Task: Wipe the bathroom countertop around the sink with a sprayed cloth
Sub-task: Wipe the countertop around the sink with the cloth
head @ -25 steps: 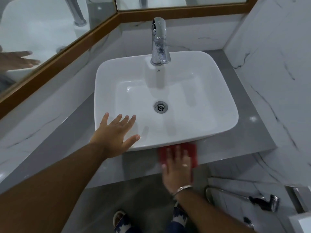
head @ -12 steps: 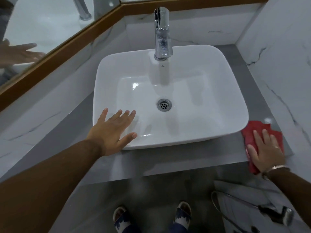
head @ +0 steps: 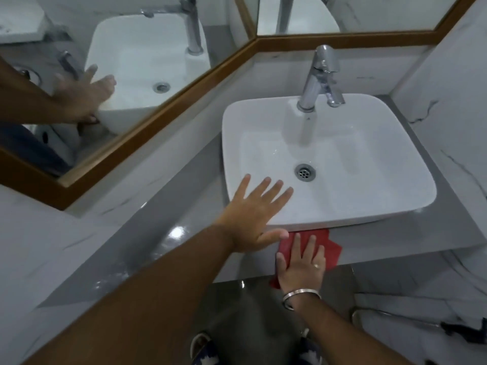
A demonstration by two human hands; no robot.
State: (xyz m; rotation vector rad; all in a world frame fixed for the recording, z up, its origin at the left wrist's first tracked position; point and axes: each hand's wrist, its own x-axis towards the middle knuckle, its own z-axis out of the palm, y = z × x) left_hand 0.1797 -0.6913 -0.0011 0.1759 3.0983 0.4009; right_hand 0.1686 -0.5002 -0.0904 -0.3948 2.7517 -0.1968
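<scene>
Where the cloth lies: red cloth (head: 328, 247) flat on the near strip of the grey countertop (head: 147, 233), just in front of the sink's near rim, its near-left corner hanging past the counter edge.
Right hand: the right hand (head: 301, 262) is pressed palm-down on the cloth, fingers spread and straight, not curled around it; a ring shows on one finger and a metal bangle (head: 300, 296) circles the wrist.
Left hand: the left hand (head: 257, 217) is open and flat, fingers splayed, resting on the near-left corner of the sink's rim; its thumb points right, just above the cloth's far-left edge.
Sink: white rectangular basin (head: 342, 164) standing on top of the countertop, with a round metal drain (head: 305, 172) at its middle.
Faucet: tall chrome faucet (head: 319, 80) at the far side of the basin, spout facing the near side.
Countertop: glossy, with a light reflection left of the left forearm; bare grey strips show to the left, right and near side of the sink.
Mirror: wood-framed mirror (head: 126, 61) on the far left, showing the basin and an arm in reflection.
Walls: white marble-look tiles on the right and left.
Floor: two patterned slippers (head: 203, 349) at the bottom edge; a hand sprayer with hose (head: 448, 326) lies low at the near right.
</scene>
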